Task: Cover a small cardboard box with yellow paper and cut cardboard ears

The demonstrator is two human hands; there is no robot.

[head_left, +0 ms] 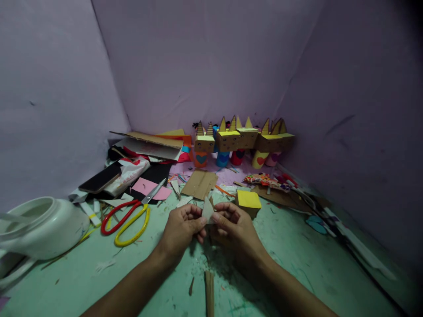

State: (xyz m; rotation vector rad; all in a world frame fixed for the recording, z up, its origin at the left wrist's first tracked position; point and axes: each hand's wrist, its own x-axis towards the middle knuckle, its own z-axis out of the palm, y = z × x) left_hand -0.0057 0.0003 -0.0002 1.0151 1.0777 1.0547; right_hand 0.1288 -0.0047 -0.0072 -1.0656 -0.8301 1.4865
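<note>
My left hand [185,222] and my right hand [233,222] meet at the middle of the table, fingertips pinched on a small pale triangular piece of card [208,208]. Its point faces up, and a brown edge shows behind it. The fingers hide its lower part. Just right of my right hand stands a small cardboard box with a yellow top [249,199]. Beyond my fingers lies a flat piece of brown cardboard [199,184]. Scissors with red and yellow handles [144,205] lie with blades apart, left of my left hand.
At the back stand several cardboard figures [228,140] with pointed ears on coloured tubes. A white pot [56,229] is at the left, near a phone [101,177] and stacked cardboard [148,141]. A brown strip [209,293] lies in front. Cables [357,255] run along the right wall.
</note>
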